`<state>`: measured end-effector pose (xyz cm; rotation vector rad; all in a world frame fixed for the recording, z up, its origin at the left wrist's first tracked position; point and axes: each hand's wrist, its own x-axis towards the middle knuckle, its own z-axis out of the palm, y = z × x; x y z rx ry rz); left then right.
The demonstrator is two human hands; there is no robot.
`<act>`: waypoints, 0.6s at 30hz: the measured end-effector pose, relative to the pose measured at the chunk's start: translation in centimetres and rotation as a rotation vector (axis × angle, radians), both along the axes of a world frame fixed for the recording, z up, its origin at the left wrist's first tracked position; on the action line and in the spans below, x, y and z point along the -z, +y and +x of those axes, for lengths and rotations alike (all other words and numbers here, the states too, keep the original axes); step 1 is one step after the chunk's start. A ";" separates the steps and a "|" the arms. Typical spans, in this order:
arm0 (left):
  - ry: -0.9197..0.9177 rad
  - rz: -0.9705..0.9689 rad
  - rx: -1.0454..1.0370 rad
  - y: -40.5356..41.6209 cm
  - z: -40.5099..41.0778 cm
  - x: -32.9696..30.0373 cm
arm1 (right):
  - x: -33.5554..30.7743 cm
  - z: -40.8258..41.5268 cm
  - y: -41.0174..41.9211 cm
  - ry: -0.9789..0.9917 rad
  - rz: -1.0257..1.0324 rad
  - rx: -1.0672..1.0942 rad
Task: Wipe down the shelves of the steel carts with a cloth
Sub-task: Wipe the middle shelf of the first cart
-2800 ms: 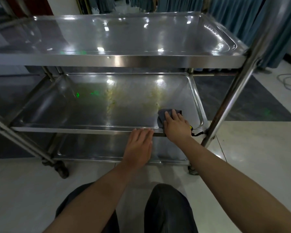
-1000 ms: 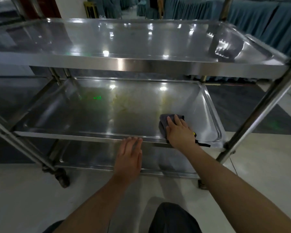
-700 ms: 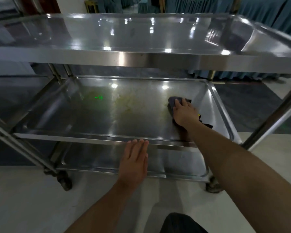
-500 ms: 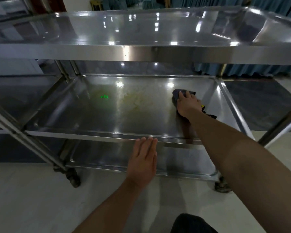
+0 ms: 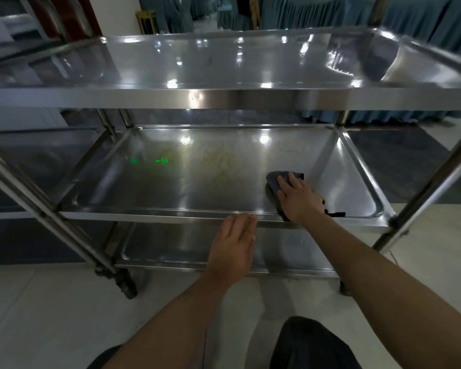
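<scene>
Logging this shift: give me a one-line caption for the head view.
Right hand presses a grey cloth on the steel cart's middle shelf; left hand rests open at its front edge.

cloth [image 5: 274, 179] on middle shelf [image 5: 149, 193]

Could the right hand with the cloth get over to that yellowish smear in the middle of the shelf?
Probably yes. The right hand presses the cloth flat on the middle shelf, just right of the yellowish smear, with bare steel between them.
</scene>
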<state>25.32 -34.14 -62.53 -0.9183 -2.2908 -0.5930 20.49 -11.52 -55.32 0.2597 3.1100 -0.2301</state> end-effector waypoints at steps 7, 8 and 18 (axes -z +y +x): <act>-0.040 0.043 0.008 -4.6 -1.3 0.2 | 0.2 2.8 -2.1 0.030 0.081 0.028; -0.046 0.048 -0.003 -5.3 -1.6 0.5 | 0.2 2.5 -2.8 0.026 0.085 0.015; 0.086 0.086 -0.011 -5.6 -2.8 2.3 | 0.2 -4.7 -2.9 0.006 0.050 0.046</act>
